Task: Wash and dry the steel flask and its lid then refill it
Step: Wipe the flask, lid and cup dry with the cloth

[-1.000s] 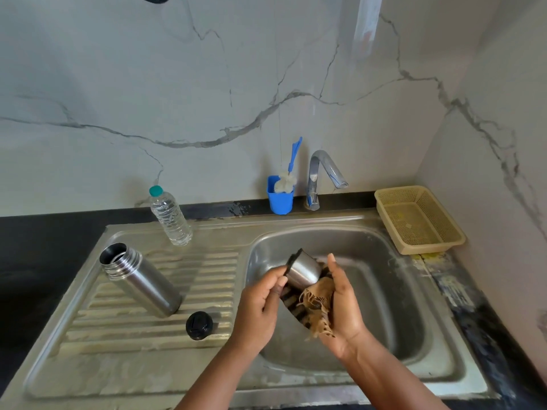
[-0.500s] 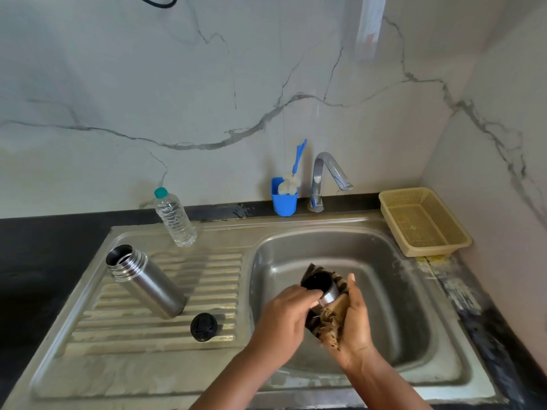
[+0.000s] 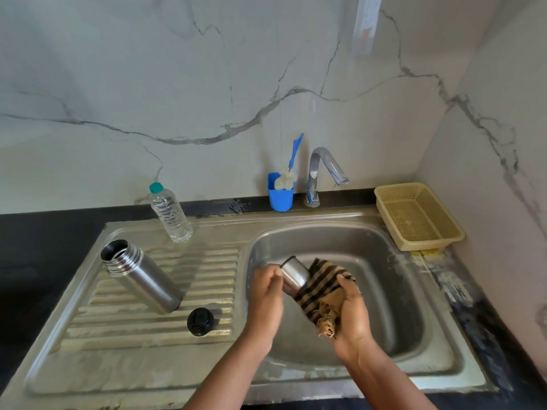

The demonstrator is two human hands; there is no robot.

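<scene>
Over the sink basin [image 3: 384, 306], my left hand [image 3: 265, 294] grips the steel lid cup [image 3: 293, 274] at its rim end. My right hand [image 3: 352, 309] holds a brown and black striped cloth [image 3: 321, 291] wrapped round the cup's other end. The open steel flask [image 3: 139, 276] stands on the ribbed drainboard [image 3: 207, 279] to the left, its mouth toward the wall. A small black stopper [image 3: 200, 321] lies on the drainboard in front of the flask.
A plastic water bottle [image 3: 170, 214] with a teal cap stands at the back of the drainboard. A blue cup with a brush [image 3: 281, 190] and the tap [image 3: 322, 170] sit behind the basin. A yellow basket [image 3: 417, 216] rests on the counter at right.
The lid cup has been turned in my hands; its dark open mouth faced up half a second ago and its steel side shows now. The cloth has shifted to the cup's right end.
</scene>
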